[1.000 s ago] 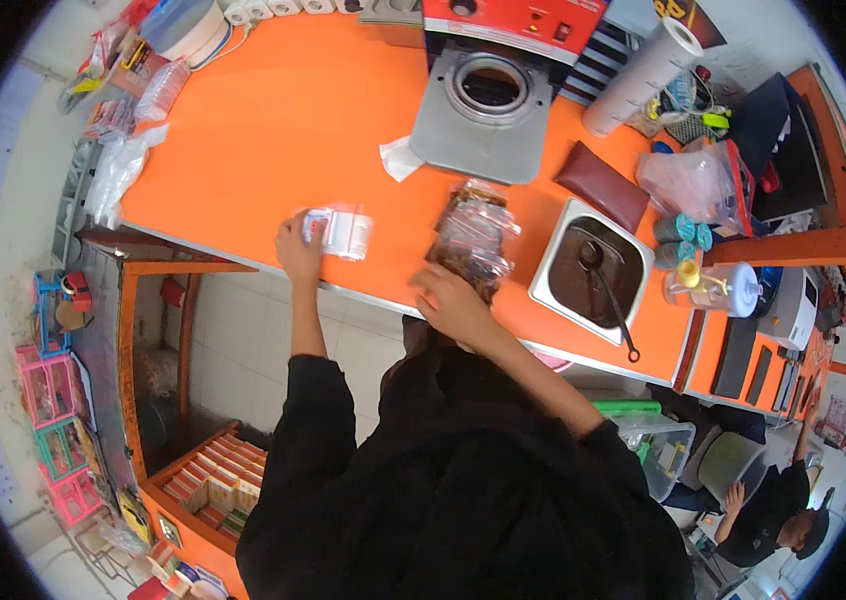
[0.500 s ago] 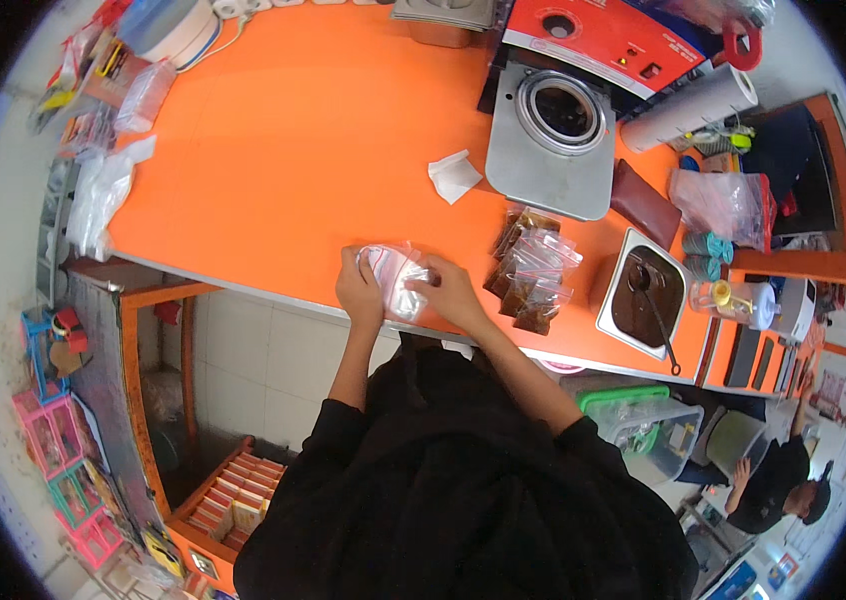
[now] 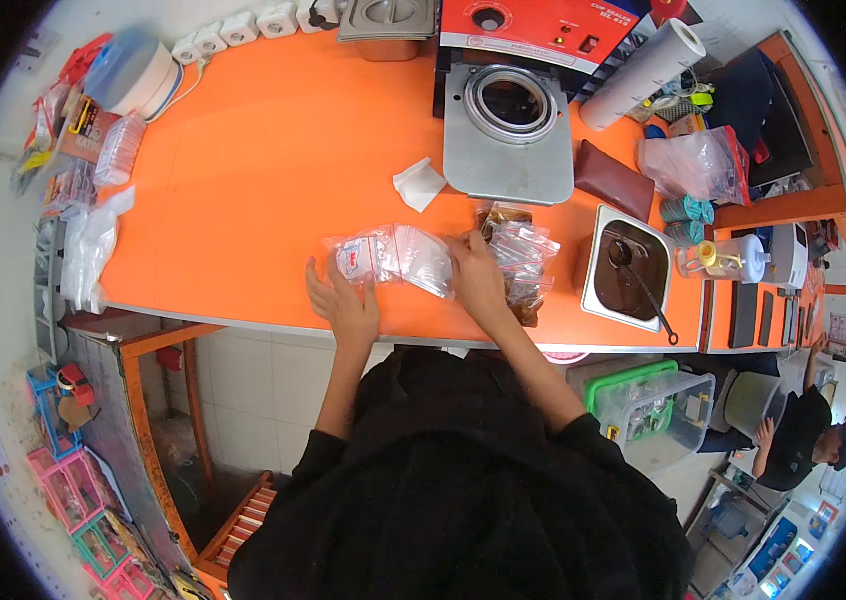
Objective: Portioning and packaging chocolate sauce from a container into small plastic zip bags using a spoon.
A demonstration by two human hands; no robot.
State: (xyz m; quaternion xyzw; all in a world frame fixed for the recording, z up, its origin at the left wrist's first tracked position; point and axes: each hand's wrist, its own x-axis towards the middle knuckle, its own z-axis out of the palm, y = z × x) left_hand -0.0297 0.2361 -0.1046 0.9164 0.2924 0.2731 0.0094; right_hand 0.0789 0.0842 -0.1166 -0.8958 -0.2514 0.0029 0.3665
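Observation:
Two overlapping bunches of clear zip bags (image 3: 423, 262) lie flat near the table's front edge; a red-and-blue print shows on the left bunch. Beside its lower left side is my left hand (image 3: 345, 308), fingers spread and holding nothing. My right hand (image 3: 479, 282) has its fingers bent in at the right edge of the bags, gripping that edge; the fingertips are partly hidden. Just right of this hand, filled zip bags (image 3: 523, 245) of dark brown sauce lie in an overlapping row, partly covered by the hand.
Right of the filled bags stands a steel pan (image 3: 631, 268) of dark sauce with a ladle (image 3: 643, 285). A red cup-sealing machine (image 3: 533, 35) stands behind, with a crumpled white paper (image 3: 419, 184) before it. Plastic bags (image 3: 93, 250) lie far left. Another person (image 3: 803, 435) is at far right.
The bags I held together in both hands now lie spread on the table. My left hand has opened and moved left; my right hand has shifted right. The view has shifted.

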